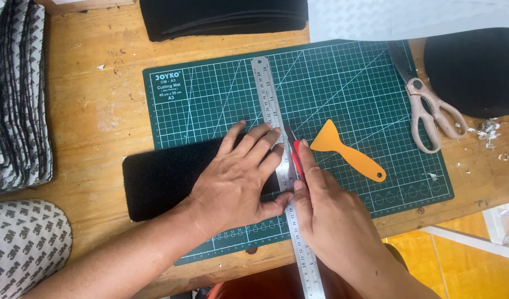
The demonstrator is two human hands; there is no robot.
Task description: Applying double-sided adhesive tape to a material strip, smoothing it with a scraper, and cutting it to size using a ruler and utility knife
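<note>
Black foam strip lies flat, its right part on the green cutting mat, left end hanging off onto the wooden table. Left hand presses down w/ fingers spread, flat over the strip's right end and onto the steel ruler; palm open, not wrapped round anything, thumb tucked against the ruler edge. Right hand is closed round a red utility knife, index finger stretched along its back, blade tip touching the mat just right of the ruler edge. Ruler runs top to bottom across the mat's middle, lower end passing off the mat btw the two wrists.

Right of the ruler, on the mat: orange plastic scraper, near the knife, apart from it. Further right, at the mat's top-right corner, scissors w/ pale handles. Beyond the mat's right edge a black rounded piece, white scraps beside it. Above the mat, a stack of black sheets. Well left of the mat, piles of patterned grey backing sheets.
</note>
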